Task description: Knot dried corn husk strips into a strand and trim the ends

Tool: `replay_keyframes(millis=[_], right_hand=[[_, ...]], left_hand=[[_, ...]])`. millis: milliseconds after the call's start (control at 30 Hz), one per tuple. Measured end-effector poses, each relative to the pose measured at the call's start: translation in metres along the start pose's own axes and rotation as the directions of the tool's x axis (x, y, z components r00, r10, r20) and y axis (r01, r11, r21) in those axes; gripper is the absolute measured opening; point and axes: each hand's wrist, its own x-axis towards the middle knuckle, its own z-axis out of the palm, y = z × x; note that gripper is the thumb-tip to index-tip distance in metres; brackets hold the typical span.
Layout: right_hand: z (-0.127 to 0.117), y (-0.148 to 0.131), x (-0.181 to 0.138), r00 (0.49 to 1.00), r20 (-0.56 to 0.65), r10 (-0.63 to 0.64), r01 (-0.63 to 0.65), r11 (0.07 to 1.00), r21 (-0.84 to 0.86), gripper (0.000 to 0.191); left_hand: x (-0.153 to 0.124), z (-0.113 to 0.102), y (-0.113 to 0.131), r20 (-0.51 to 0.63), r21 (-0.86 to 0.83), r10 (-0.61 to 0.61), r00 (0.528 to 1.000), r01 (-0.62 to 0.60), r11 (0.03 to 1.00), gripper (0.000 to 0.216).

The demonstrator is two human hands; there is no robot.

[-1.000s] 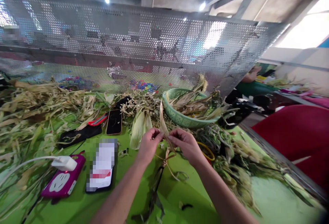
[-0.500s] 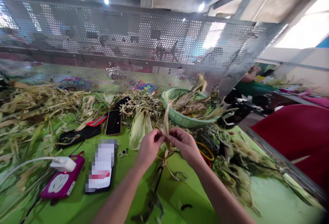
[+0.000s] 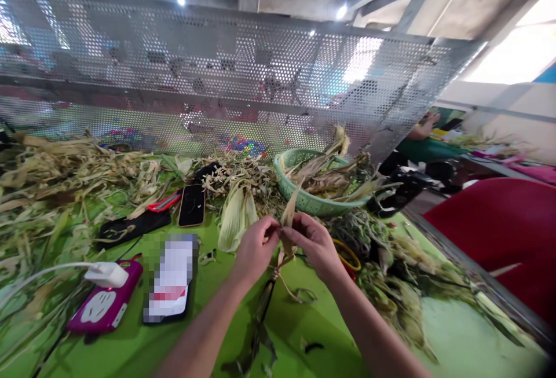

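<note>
Between my two hands a dry corn husk strip point(image 3: 289, 211) stands up, its pointed tip toward the basket. My left hand point(image 3: 257, 245) pinches it from the left, fingertips closed. From the right, my right hand point(image 3: 313, 242) grips the same strip, thumb and fingers pressed together. Below the fingers the strip runs down to a knotted braid point(image 3: 275, 274), which trails toward me over the green tabletop point(image 3: 321, 331). A thin loose strand point(image 3: 292, 292) curls to the right of the knot. A broad pale husk point(image 3: 237, 221) lies just beyond my left hand.
A green basket point(image 3: 304, 199) of dry husks stands behind my hands. Husk piles point(image 3: 56, 175) spread left, more point(image 3: 391, 285) right. Nearby lie a dark phone point(image 3: 191, 207), a lit phone point(image 3: 171, 285), a red cutter point(image 3: 164, 201) and a purple power strip point(image 3: 98, 311). A perforated metal panel point(image 3: 195, 77) rises behind.
The strip's upper end has come down from beside the basket rim and now shows as a shorter, wider pointed piece between my fingers. Both hands stay in nearly the same place.
</note>
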Motion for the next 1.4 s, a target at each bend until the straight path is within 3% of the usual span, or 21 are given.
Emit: replay_keyframes(millis=[267, 467, 567, 667, 767, 900, 1033, 1100, 1167, 1233, 1400], right_hand=[[0.008, 0.004, 0.0, 0.992, -0.127, 0.024, -0.005, 0.989, 0.146, 0.023], [-0.003, 0.003, 0.004, 0.963, -0.266, 0.044, 0.024, 0.969, 0.247, 0.018], [-0.01, 0.002, 0.006, 0.96, -0.273, 0.069, 0.026, 0.943, 0.331, 0.015], [-0.014, -0.001, 0.007, 0.947, -0.308, 0.09, 0.049, 0.908, 0.416, 0.016], [-0.02, -0.005, 0.009, 0.916, -0.386, 0.113, 0.097, 0.87, 0.484, 0.019], [-0.036, -0.009, 0.012, 0.88, -0.47, 0.072, 0.166, 0.879, 0.446, 0.017], [-0.051, -0.011, 0.014, 0.844, -0.536, 0.023, 0.197, 0.915, 0.351, 0.018], [-0.051, -0.011, 0.013, 0.873, -0.487, 0.013, 0.142, 0.949, 0.28, 0.018], [-0.044, -0.01, 0.011, 0.92, -0.391, 0.008, 0.075, 0.978, 0.195, 0.02], [-0.032, -0.01, 0.008, 0.957, -0.291, 0.01, 0.031, 0.991, 0.134, 0.022], [-0.007, -0.008, 0.002, 0.991, -0.126, 0.035, -0.024, 0.996, 0.09, 0.024]], left_hand=[[0.0, 0.006, -0.005, -0.063, 0.092, 0.126, 0.99, -0.12, 0.989, 0.013], [-0.002, 0.005, -0.001, -0.073, -0.154, -0.046, 0.996, 0.034, 0.988, 0.016], [0.001, 0.003, -0.005, -0.119, -0.266, -0.142, 0.983, 0.106, 0.958, 0.018], [0.007, 0.0, -0.016, -0.21, -0.367, -0.247, 0.946, 0.158, 0.917, 0.021], [0.014, -0.004, -0.03, -0.368, -0.409, -0.317, 0.874, 0.154, 0.899, 0.022], [0.018, -0.013, -0.039, -0.507, -0.362, -0.293, 0.811, 0.108, 0.926, 0.021], [0.018, -0.023, -0.032, -0.601, -0.29, -0.274, 0.751, 0.115, 0.95, 0.02], [0.016, -0.024, -0.026, -0.535, -0.225, -0.227, 0.814, 0.122, 0.967, 0.019], [0.013, -0.022, -0.018, -0.356, -0.149, -0.175, 0.918, 0.129, 0.98, 0.022], [0.01, -0.018, -0.011, -0.181, -0.098, -0.129, 0.975, 0.112, 0.989, 0.028], [0.004, -0.006, 0.004, -0.002, -0.104, -0.139, 0.99, 0.138, 0.985, 0.028]])
